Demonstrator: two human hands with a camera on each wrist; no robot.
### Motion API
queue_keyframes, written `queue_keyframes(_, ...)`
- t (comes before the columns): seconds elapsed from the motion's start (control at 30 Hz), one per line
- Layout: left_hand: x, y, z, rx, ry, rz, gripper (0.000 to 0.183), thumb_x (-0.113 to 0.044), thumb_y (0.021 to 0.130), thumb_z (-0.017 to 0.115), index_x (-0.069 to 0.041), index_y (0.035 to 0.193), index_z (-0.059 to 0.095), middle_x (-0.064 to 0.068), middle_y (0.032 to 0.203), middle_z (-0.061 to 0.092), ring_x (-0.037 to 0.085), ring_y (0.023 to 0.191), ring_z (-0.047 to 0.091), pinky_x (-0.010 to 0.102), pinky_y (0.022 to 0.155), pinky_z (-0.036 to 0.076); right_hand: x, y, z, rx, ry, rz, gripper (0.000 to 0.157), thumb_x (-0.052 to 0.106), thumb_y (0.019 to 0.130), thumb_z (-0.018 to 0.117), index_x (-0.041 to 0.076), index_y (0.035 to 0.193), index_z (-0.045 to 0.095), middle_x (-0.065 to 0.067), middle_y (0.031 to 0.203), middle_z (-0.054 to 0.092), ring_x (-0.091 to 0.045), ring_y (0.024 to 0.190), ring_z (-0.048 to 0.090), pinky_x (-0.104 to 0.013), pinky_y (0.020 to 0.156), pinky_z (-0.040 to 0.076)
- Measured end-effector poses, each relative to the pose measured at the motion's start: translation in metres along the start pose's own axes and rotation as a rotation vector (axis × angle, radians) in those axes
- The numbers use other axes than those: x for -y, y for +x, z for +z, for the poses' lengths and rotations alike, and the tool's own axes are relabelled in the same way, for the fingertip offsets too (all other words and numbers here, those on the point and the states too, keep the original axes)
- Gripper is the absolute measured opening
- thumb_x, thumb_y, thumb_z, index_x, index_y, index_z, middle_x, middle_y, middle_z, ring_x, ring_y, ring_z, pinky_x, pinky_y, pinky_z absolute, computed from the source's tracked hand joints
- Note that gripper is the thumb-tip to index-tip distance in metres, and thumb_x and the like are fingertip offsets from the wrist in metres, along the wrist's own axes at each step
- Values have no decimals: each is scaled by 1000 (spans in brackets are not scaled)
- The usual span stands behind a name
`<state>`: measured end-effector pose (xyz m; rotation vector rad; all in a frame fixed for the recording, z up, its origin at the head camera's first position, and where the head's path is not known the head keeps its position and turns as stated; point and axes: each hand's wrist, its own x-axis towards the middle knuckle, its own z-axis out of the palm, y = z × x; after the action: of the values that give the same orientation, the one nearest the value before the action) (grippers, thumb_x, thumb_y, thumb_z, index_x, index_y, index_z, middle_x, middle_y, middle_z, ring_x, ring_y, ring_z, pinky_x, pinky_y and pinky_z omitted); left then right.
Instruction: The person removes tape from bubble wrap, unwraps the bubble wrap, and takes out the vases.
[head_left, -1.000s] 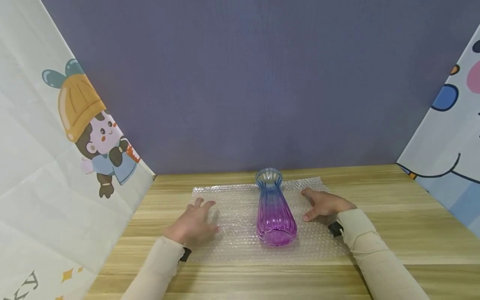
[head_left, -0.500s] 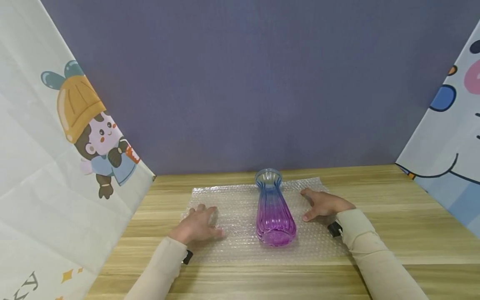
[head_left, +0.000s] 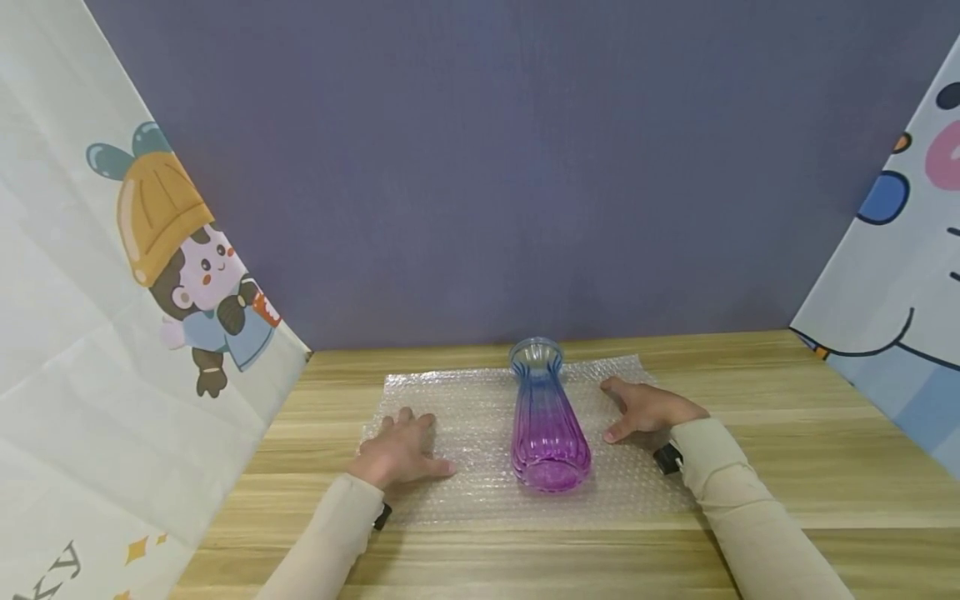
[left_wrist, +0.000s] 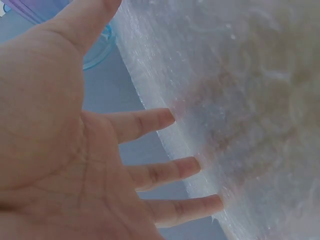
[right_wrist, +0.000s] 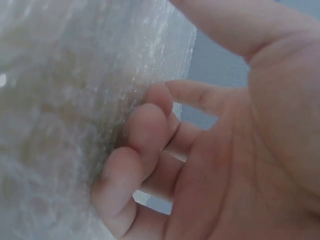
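Observation:
A ribbed glass vase (head_left: 551,425), blue at the neck and purple toward the base, lies on its side on a sheet of bubble wrap (head_left: 480,450). Its mouth points to the back wall, its base toward me. On the sheet's left part, my left hand (head_left: 397,450) has its fingers spread, and in the left wrist view the straight fingertips (left_wrist: 187,164) touch the wrap. My right hand (head_left: 648,408) is at the sheet's right side, thumb and index finger apart. Other fingers (right_wrist: 147,132) bend loosely against the wrap in the right wrist view. Neither hand touches the vase.
The wood-grain table (head_left: 795,433) carries the sheet. Behind it rises a plain grey-blue wall (head_left: 480,167). White panels with cartoon prints, a left panel (head_left: 67,333) and a right panel (head_left: 870,300), flank the table.
My left hand has moved slightly right and come down onto the bubble wrap. The right hand and the vase keep their places.

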<state>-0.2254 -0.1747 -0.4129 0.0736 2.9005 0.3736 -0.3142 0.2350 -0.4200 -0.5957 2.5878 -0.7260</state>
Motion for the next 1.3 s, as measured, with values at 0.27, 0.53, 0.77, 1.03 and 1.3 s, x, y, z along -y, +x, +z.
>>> queue_keyframes(0.27,1,5,-1,6,11,5,104,-67,73,81,-18,157,42,25,162,33,57,145,32,85,99,36,3,-2,0,-2,17,14,105,36,78,89,-6,154,31,-39,158,30,-57,141,39,-69,112,39)
queue_keyframes(0.53,5,15,-6,30,2,58,98,-63,78,79,-17,156,43,29,162,30,60,144,32,81,96,43,4,-1,0,-8,5,34,105,38,78,89,-4,155,30,-39,157,33,-57,139,41,-69,111,40)
queue_keyframes(0.77,0,21,-14,95,-82,80,82,-48,88,77,-16,156,44,33,164,24,63,147,24,82,107,31,3,0,0,-11,7,43,104,37,78,89,-4,154,31,-38,157,33,-57,140,41,-69,111,40)
queue_keyframes(1.03,-20,33,-13,89,-96,105,76,-47,89,74,-19,154,47,28,165,28,60,149,23,81,112,25,2,0,0,-18,-2,36,105,37,77,90,-5,154,31,-39,156,35,-57,139,41,-69,111,40)
queue_keyframes(1.3,-33,44,-12,84,-83,60,77,-47,90,74,-21,156,45,25,167,25,60,149,21,82,111,26,3,0,0,-14,21,31,103,35,78,89,-4,153,31,-39,154,37,-58,138,43,-69,110,40)
